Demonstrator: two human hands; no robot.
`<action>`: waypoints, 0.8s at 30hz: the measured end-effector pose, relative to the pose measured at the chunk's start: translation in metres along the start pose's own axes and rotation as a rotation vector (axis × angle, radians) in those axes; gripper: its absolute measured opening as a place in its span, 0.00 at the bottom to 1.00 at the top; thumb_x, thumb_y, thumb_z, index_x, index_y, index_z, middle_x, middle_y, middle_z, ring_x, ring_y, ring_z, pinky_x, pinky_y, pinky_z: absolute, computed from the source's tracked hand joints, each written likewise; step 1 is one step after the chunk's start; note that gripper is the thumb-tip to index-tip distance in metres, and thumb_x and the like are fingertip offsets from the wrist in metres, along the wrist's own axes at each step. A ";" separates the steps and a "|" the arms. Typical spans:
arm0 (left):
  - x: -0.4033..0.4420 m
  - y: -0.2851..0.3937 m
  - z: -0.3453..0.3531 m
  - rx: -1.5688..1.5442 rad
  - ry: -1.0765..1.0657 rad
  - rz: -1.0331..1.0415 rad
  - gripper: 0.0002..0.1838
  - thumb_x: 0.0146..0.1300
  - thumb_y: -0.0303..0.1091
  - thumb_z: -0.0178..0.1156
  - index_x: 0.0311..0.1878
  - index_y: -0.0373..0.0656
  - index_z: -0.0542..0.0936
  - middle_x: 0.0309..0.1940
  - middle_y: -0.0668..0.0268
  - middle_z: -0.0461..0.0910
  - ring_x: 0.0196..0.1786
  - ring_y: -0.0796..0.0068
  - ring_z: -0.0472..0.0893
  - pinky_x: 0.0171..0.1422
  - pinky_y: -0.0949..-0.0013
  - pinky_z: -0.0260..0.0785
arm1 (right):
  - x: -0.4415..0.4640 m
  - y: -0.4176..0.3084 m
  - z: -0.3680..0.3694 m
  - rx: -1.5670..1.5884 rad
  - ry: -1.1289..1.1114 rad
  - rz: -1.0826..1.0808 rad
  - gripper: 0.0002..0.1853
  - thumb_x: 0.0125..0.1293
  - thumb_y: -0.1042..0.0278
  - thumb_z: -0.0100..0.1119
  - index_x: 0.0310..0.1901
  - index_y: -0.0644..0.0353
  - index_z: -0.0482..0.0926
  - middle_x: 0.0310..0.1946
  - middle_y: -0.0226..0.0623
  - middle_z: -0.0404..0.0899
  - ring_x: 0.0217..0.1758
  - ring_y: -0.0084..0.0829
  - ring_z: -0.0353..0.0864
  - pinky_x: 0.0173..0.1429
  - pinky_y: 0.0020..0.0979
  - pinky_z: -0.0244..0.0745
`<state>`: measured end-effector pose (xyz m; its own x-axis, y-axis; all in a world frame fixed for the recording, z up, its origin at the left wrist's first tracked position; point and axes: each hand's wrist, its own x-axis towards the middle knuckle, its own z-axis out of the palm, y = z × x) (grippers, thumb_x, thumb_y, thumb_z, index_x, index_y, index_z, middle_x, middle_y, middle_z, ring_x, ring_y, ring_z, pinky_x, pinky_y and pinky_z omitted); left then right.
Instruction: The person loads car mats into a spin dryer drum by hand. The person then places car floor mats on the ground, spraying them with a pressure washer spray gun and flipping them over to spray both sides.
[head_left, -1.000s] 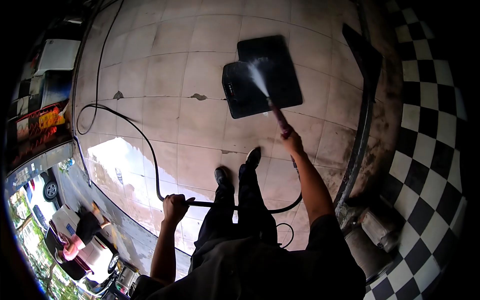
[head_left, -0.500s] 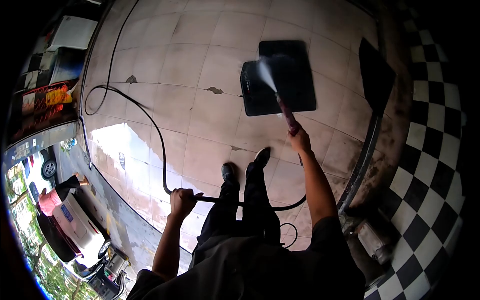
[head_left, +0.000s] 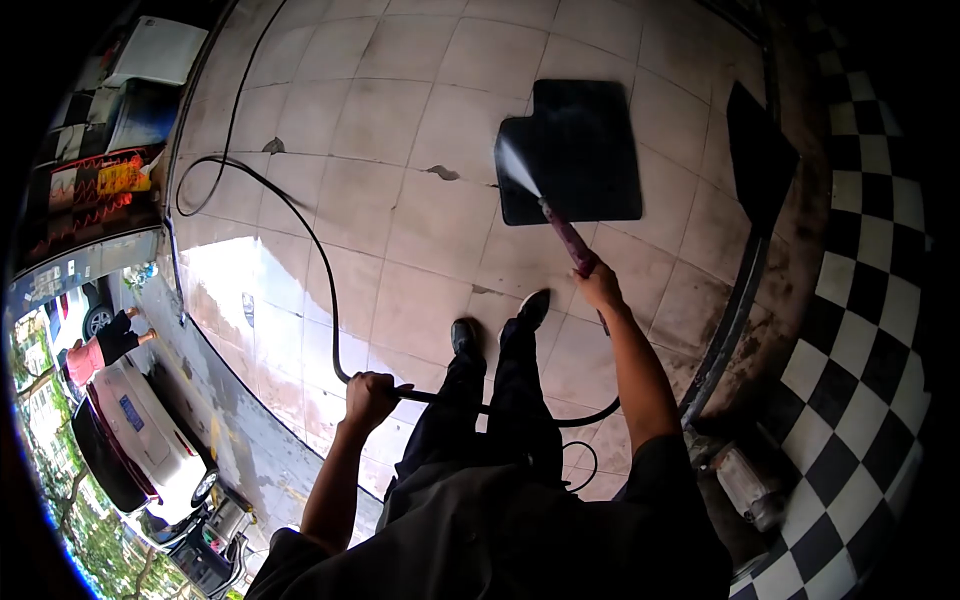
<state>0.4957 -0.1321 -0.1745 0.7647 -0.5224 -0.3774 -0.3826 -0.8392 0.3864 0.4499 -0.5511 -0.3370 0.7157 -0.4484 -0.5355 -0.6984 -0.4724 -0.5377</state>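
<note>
My right hand [head_left: 599,285] is closed around the handle of a spray gun [head_left: 567,238]. A white fan of water [head_left: 515,166] comes from its nozzle onto the left part of a black car floor mat [head_left: 590,150], which lies flat on the tiles ahead of my feet. My left hand [head_left: 371,401] is wrapped round a black hose [head_left: 322,270] at waist height. From there the hose passes in front of my legs toward my right side.
Another dark mat [head_left: 757,158] stands at the right edge by the black-and-white checkered wall [head_left: 838,365]. The hose loops over the tiled floor [head_left: 420,250] at left. Outside are a white car [head_left: 150,440] and a person [head_left: 103,345] walking. A metal motor-like unit [head_left: 748,485] sits low at right.
The spray has shifted toward the mat's lower left, with the gun tilted further left. My left hand keeps its grip on the hose. The person outside has moved.
</note>
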 end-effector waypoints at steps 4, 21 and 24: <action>-0.001 -0.001 -0.002 0.037 -0.016 -0.026 0.25 0.46 0.47 0.66 0.08 0.41 0.68 0.08 0.57 0.67 0.15 0.55 0.70 0.21 0.59 0.61 | -0.008 0.010 -0.008 0.040 0.132 0.045 0.25 0.53 0.57 0.60 0.54 0.46 0.67 0.39 0.44 0.78 0.43 0.48 0.77 0.46 0.40 0.72; -0.014 -0.002 -0.002 0.043 -0.061 0.052 0.24 0.46 0.44 0.67 0.08 0.40 0.68 0.09 0.57 0.69 0.15 0.54 0.70 0.20 0.59 0.60 | -0.068 0.098 0.003 -0.014 0.316 0.272 0.22 0.51 0.50 0.58 0.47 0.50 0.73 0.33 0.48 0.79 0.39 0.50 0.77 0.40 0.43 0.74; -0.012 0.002 -0.004 0.058 -0.077 0.053 0.23 0.45 0.43 0.68 0.08 0.40 0.68 0.09 0.57 0.69 0.15 0.54 0.70 0.20 0.60 0.60 | -0.074 0.102 0.051 0.008 0.213 0.220 0.23 0.51 0.52 0.59 0.49 0.49 0.71 0.33 0.48 0.78 0.39 0.49 0.78 0.41 0.44 0.74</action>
<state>0.4884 -0.1270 -0.1659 0.7014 -0.5742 -0.4222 -0.4523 -0.8165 0.3589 0.3252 -0.5276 -0.3851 0.5332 -0.6889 -0.4911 -0.8362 -0.3408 -0.4298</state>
